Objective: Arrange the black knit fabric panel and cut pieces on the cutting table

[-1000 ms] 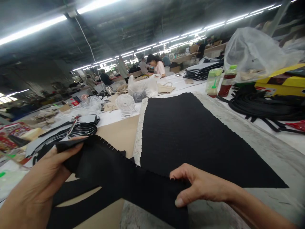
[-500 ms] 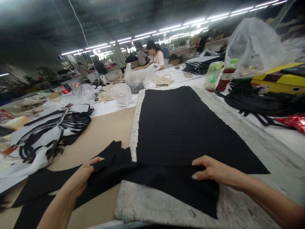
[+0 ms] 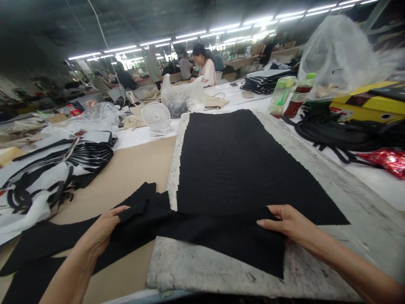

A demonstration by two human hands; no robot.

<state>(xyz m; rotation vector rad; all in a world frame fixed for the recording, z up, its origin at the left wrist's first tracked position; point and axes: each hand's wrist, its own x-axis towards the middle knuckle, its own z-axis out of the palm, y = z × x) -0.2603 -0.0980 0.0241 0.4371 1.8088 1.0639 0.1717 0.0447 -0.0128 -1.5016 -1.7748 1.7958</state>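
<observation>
A long black fabric piece (image 3: pixel 202 228) stretches between both hands across the front of a grey, stained board (image 3: pixel 190 266). My left hand (image 3: pixel 106 228) grips its left part, thumb over the cloth and the other fingers hidden. At the right end, my right hand (image 3: pixel 281 219) pinches the upper edge between thumb and fingers. Beyond it a large black fabric panel (image 3: pixel 240 164) lies flat on the board, its near edge meeting or covered by the held piece. More black fabric (image 3: pixel 41 249) trails at the left over tan sheet material (image 3: pixel 133 173).
Bundled black and white strips (image 3: pixel 88 156) lie at the left, a small white fan (image 3: pixel 156 116) farther back. Bottles (image 3: pixel 297 97), coiled black strips (image 3: pixel 338 126), a yellow box (image 3: pixel 370 105) and a red shiny packet (image 3: pixel 387 160) line the right. A person (image 3: pixel 205 67) sits across the table.
My right hand has shifted slightly right along the fabric's edge, its thumb now lying straighter. The left hand keeps its grip. The whole view has moved a little.
</observation>
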